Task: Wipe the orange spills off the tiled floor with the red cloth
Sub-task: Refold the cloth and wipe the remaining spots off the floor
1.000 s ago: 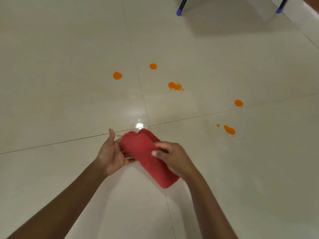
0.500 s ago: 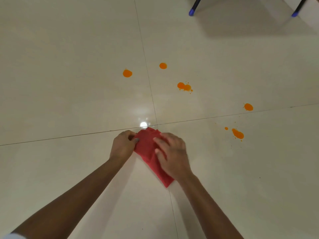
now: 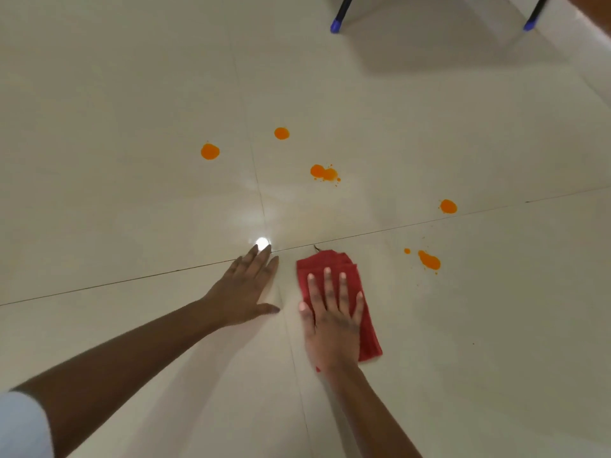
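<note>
A folded red cloth [image 3: 325, 264] lies flat on the cream tiled floor [image 3: 132, 209]. My right hand [image 3: 334, 312] presses on it with straight, spread fingers. To its left, my left hand [image 3: 246, 287] rests flat on the bare tile, apart from the cloth. Several orange spills dot the floor beyond the hands: one at the left [image 3: 210, 151], one further back [image 3: 281, 133], a splattered one in the middle [image 3: 324, 172], one at the right [image 3: 448, 206], and the nearest [image 3: 429, 260], right of the cloth.
Two dark furniture legs with blue feet, one on the left [image 3: 336, 25] and one on the right [image 3: 529, 25], stand at the top, casting a shadow on the floor. Grout lines cross just ahead of the hands. A bright light reflection [image 3: 263, 242] sits by my left fingertips.
Both hands held and folded the cloth earlier. Now the cloth lies flat under my right palm, and my left hand has let go and moved onto the tile beside it.
</note>
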Tool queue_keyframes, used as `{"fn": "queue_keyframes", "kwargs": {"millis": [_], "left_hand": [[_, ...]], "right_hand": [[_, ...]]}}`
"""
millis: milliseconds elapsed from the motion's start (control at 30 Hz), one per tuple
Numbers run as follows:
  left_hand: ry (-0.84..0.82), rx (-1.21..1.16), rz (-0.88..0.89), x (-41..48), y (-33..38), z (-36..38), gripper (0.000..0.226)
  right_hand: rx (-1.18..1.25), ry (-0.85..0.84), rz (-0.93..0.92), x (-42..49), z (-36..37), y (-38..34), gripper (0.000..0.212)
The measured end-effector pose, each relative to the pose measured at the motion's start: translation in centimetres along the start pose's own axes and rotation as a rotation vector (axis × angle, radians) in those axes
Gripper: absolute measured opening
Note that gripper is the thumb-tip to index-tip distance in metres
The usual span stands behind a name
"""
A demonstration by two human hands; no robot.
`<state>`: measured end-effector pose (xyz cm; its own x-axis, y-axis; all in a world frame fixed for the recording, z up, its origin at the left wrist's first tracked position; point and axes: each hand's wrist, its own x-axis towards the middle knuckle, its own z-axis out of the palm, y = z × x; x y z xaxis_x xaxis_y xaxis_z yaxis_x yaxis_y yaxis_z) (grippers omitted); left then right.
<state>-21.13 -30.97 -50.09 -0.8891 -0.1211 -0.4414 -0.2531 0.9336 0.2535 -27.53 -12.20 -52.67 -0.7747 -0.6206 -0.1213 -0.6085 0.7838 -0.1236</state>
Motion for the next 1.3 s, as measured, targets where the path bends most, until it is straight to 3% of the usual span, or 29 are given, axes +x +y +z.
{"fn": "queue_keyframes", "kwargs": {"millis": [67,133,367,533,633,767,867,933,1000,1233,1300], "left_hand": [[-0.03,0.087,-0.013,1.1,0.6,-0.7,0.104],[-0.018,0.144,-0.006,2.3,1.4,-1.6,0.108],[-0.016,0.139,0.033,7.1,7.3,-3.1,0.117],[-0.065,0.04,-0.09,10.0,11.0,-2.1,0.13],[-0.055,0.035,-0.124,10.4,11.3,-1.4,0.135],[-0.035,0.027,-0.128,10.1,11.0,-1.6,0.136],[-0.057,0.035,-0.14,10.0,11.3,-1.5,0.136],[-0.066,0.031,-0.153,10.2,11.3,-1.6,0.136],[-0.089,0.04,-0.164,10.3,11.5,-1.8,0.136],[-0.179,0.094,-0.209,10.1,12.9,-3.3,0.133],[-0.205,0.096,-0.227,9.9,13.3,-3.9,0.132]], "right_hand": [[-0.024,0.02,-0.003,2.0,-0.1,1.6,0.051],[0.001,0.036,0.131,3.5,-0.4,4.0,0.051],[0.102,0.06,0.393,-0.7,-1.0,11.3,0.052],[0.091,-0.003,0.539,7.9,-3.4,17.8,0.051],[0.101,-0.007,0.379,11.9,-3.7,15.4,0.051],[0.034,0.011,0.015,5.9,-2.4,12.7,0.051],[0.02,0.032,0.179,4.8,-3.1,17.5,0.052],[0.008,0.008,0.299,8.8,-3.8,20.2,0.051],[0.045,-0.061,0.298,13.4,-5.0,20.7,0.051],[-0.066,-0.314,-0.187,14.4,-6.5,20.5,0.057],[-0.088,-0.318,-0.312,13.3,-6.8,21.8,0.054]]}}
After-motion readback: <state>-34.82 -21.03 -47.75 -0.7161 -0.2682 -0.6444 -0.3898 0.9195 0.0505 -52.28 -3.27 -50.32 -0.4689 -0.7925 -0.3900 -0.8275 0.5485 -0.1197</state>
